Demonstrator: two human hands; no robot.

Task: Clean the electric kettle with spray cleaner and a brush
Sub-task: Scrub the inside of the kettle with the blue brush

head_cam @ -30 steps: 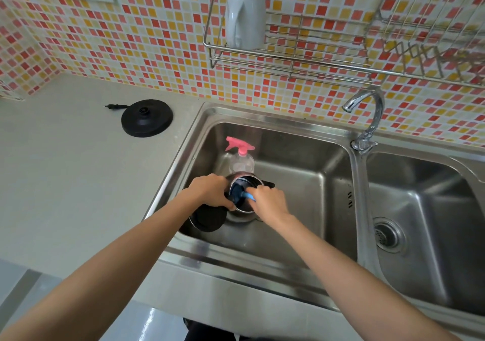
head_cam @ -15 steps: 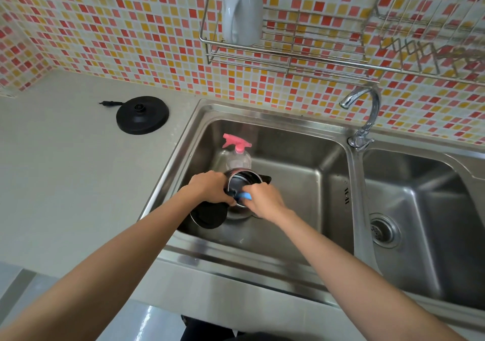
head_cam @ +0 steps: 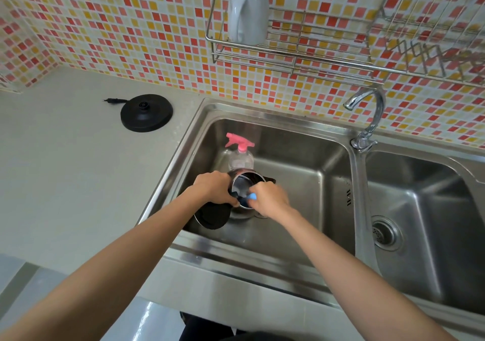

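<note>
Head view looks down into the left basin of a steel sink [head_cam: 301, 177], where the electric kettle [head_cam: 245, 181] stands with its black lid [head_cam: 214, 216] swung open toward the person. The left hand [head_cam: 214, 188] grips the kettle at its upper edge beside the lid, and the right hand [head_cam: 270, 200] is closed round a blue-handled brush [head_cam: 252, 196] that reaches into the kettle's mouth. A pink-triggered spray bottle [head_cam: 240, 154] stands just behind the kettle in the same basin, while the black kettle base [head_cam: 146, 112] lies well apart on the counter [head_cam: 78, 170].
</note>
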